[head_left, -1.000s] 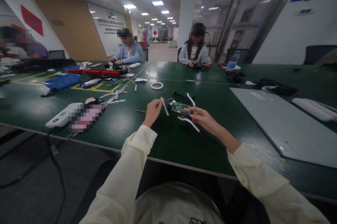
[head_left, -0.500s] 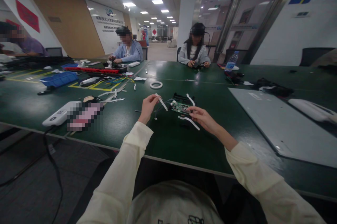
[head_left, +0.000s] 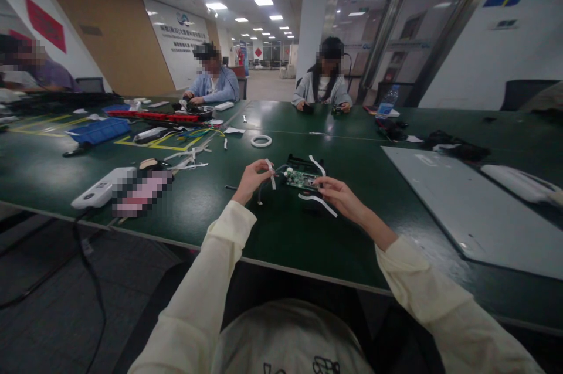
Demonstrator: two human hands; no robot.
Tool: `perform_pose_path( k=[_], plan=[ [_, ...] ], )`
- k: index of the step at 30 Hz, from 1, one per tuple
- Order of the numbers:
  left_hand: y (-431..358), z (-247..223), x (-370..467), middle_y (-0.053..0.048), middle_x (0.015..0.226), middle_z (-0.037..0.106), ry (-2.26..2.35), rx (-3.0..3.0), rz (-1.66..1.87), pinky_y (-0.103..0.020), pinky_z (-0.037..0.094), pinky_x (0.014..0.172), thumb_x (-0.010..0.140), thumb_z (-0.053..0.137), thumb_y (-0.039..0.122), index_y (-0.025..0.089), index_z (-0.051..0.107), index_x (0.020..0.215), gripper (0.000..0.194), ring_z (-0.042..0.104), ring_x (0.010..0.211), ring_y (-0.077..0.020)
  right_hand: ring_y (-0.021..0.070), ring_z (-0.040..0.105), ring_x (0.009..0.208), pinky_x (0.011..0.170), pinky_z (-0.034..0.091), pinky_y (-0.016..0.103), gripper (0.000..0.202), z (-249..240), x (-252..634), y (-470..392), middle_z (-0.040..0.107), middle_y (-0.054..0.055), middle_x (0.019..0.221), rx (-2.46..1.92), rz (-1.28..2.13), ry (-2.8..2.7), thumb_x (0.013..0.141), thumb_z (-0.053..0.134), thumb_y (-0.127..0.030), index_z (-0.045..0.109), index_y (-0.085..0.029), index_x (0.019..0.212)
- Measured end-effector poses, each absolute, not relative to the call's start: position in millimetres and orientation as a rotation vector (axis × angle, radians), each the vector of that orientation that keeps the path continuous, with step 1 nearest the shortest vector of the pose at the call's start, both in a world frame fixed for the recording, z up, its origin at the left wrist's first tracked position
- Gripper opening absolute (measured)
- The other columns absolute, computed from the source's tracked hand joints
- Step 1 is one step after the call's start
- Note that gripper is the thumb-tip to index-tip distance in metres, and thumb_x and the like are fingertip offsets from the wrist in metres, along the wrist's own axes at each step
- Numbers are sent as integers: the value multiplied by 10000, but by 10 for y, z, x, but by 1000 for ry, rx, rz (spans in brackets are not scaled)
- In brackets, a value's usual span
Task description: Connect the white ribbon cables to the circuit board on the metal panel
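My left hand (head_left: pixel 254 179) pinches a short white tape strip (head_left: pixel 271 174), which hangs upright between thumb and fingertips. Just right of it lies a green circuit board (head_left: pixel 299 179) with a black frame (head_left: pixel 303 160) behind it. Thin dark wires run from the board's left end, passing near my left fingers. My right hand (head_left: pixel 341 195) grips the right end of the board, fingertips closed on its edge. Two more white strips stand by that hand: a curved strip (head_left: pixel 317 165) above the fingers and a longer strip (head_left: pixel 319 203) below them.
A white tape roll (head_left: pixel 261 140) lies beyond my hands. Loose white strips (head_left: pixel 189 160), a blue tray (head_left: pixel 99 132), a phone (head_left: pixel 143 193) and a white power strip (head_left: pixel 103 187) are on the left. A grey panel (head_left: pixel 466 210) covers the right. Two people sit opposite.
The strip in my left hand has swung from slanting to nearly upright, and that hand has shifted slightly right. My right hand stays at the board. A person opposite has moved their hands apart.
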State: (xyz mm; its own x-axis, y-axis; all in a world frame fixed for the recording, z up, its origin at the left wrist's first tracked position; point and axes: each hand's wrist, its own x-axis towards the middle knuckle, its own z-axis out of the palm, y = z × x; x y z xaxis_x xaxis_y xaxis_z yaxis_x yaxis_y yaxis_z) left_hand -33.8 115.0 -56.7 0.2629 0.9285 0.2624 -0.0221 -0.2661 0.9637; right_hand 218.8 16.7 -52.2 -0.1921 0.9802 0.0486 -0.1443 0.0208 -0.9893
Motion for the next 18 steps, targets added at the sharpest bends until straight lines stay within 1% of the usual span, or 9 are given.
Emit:
perform_pose_path(
  k=[3, 6, 9, 12, 15, 18],
  plan=[
    [1140, -558, -344, -45, 879, 659, 793, 1429, 1166, -292, 507, 707, 630, 708, 284, 144, 607, 943, 358, 657, 756, -172, 127, 547, 825, 694, 417, 243, 278, -525, 2199, 170, 614, -7, 938, -968, 1377, -1259, 663, 717, -298, 667, -272, 935],
    [1153, -556, -350, -76, 892, 679, 772, 1338, 1166, -276, 506, 696, 615, 730, 264, 136, 591, 993, 423, 662, 775, -178, 129, 546, 831, 699, 414, 244, 266, -515, 2209, 167, 613, -7, 941, -955, 1385, -1261, 669, 712, -289, 668, -271, 931],
    [1171, -565, -353, -91, 836, 695, 816, 1338, 1151, -252, 498, 642, 614, 742, 279, 129, 565, 1074, 514, 666, 774, -191, 133, 546, 854, 731, 416, 254, 253, -504, 2220, 168, 608, -5, 953, -947, 1387, -1275, 682, 704, -287, 667, -265, 932],
    [1194, -596, -357, -85, 795, 700, 885, 1394, 1164, -267, 501, 644, 612, 743, 309, 126, 540, 1121, 578, 667, 777, -205, 135, 545, 855, 759, 423, 269, 249, -505, 2231, 180, 602, -3, 963, -994, 1376, -1318, 700, 691, -304, 660, -263, 944],
    [1235, -650, -369, -73, 786, 700, 973, 1486, 1209, -291, 505, 667, 606, 742, 331, 133, 542, 1116, 583, 665, 745, -202, 148, 545, 893, 789, 430, 289, 273, -508, 2229, 194, 598, 0, 978, -1058, 1357, -1360, 722, 672, -327, 645, -269, 988],
    [1279, -699, -381, -69, 808, 694, 1063, 1587, 1232, -308, 509, 690, 617, 731, 314, 149, 559, 1094, 533, 658, 734, -197, 163, 546, 933, 804, 439, 303, 295, -513, 2221, 205, 594, 2, 1002, -1084, 1349, -1346, 740, 655, -339, 630, -283, 1029]
  ],
)
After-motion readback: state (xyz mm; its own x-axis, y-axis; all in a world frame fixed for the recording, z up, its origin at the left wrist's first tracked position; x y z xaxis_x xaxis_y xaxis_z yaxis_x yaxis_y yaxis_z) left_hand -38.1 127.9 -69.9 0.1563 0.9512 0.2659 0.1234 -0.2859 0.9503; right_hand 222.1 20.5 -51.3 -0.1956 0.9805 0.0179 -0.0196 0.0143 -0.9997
